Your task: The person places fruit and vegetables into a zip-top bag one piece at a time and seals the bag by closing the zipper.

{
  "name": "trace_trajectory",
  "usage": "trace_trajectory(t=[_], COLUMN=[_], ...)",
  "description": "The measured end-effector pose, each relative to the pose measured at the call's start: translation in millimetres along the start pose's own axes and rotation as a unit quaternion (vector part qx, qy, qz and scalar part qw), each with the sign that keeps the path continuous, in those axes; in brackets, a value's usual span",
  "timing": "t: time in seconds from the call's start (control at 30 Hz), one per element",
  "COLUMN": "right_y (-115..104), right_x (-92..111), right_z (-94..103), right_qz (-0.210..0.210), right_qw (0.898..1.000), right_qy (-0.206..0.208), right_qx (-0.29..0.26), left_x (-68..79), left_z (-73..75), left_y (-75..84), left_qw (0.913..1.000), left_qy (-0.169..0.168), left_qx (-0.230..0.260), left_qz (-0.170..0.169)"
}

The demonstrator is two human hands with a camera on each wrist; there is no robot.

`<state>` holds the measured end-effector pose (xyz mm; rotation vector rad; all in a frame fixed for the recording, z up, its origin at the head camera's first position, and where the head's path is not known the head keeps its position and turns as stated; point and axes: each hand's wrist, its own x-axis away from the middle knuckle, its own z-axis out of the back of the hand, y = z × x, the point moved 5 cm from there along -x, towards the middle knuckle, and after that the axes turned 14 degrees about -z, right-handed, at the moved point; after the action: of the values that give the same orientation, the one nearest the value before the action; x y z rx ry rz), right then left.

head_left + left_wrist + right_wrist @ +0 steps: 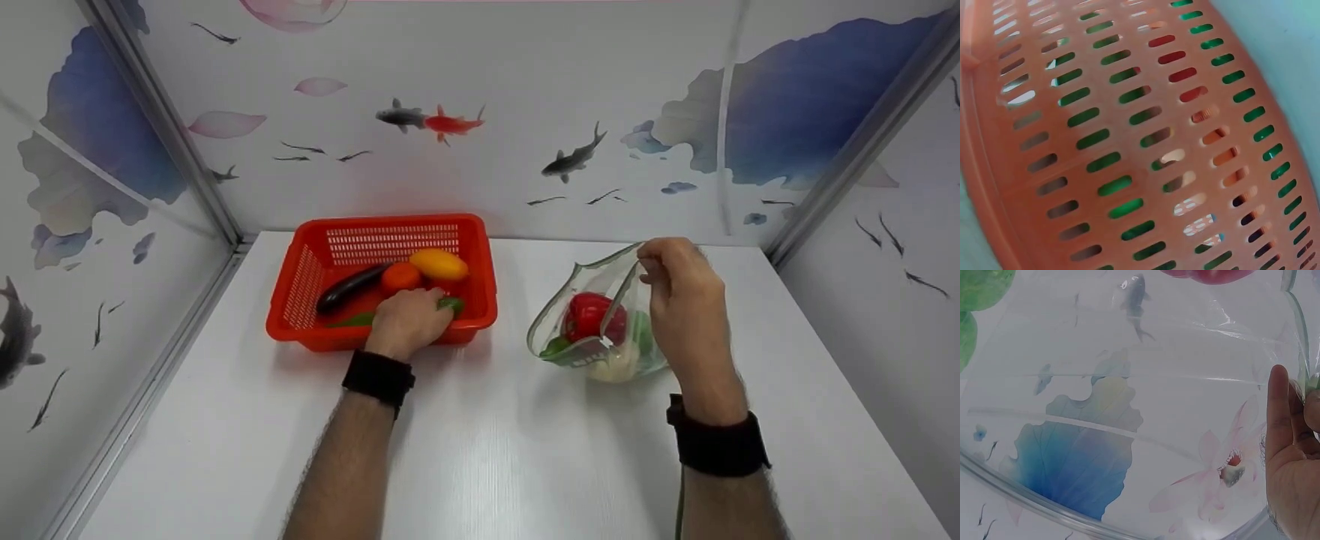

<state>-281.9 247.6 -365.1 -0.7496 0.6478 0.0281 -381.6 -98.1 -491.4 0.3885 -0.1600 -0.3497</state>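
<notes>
My left hand (411,321) reaches down into a red plastic basket (484,247), over green vegetables (452,305). Its fingertips are mostly hidden, so I cannot tell whether they hold one; the left wrist view shows mainly the slotted basket wall (1092,163). Around that hand lie an eggplant (352,289), an orange round vegetable (401,277) and a yellow oval one (439,265). My right hand (686,300) pinches the green-trimmed rim of a clear bag (555,315), whose mouth gapes. Inside are a red bell pepper (589,315), a pale vegetable (616,366) and green pieces (556,346).
Both containers are on a white table (480,450). Walls printed with fish and lotus leaves enclose the back and sides, with metal posts (161,112) at the corners. The basket stands left of the bag, with a gap between them.
</notes>
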Motion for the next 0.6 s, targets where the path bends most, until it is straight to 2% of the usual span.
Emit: trace_trajectory(t=[0.2,0.4,0.5,0.6], right_y=[-0.5,-0.5,-0.6,-0.3], right_x=[0.0,-0.2,-0.2,0.0], right_z=[0.3,0.0,-0.1,-0.6], right_qz=[0.015,0.018,0.017,0.014], right_qw=[1.0,1.0,1.0,1.0], right_qy=[0.004,0.007,0.008,0.005], right_qx=[-0.001,-0.002,-0.002,0.001], left_x=[0.6,6.4,10.4,15.5], left_z=[9.4,23.9,33.0,41.3], left_y=[10.3,28.0,39.8,50.9], left_qw=[0.9962,0.9857,0.9798,0.9747], left_qy=[0.046,0.096,0.125,0.155], left_qx=[-0.044,-0.091,-0.096,-0.077], left_qz=[-0.06,-0.104,-0.123,-0.142])
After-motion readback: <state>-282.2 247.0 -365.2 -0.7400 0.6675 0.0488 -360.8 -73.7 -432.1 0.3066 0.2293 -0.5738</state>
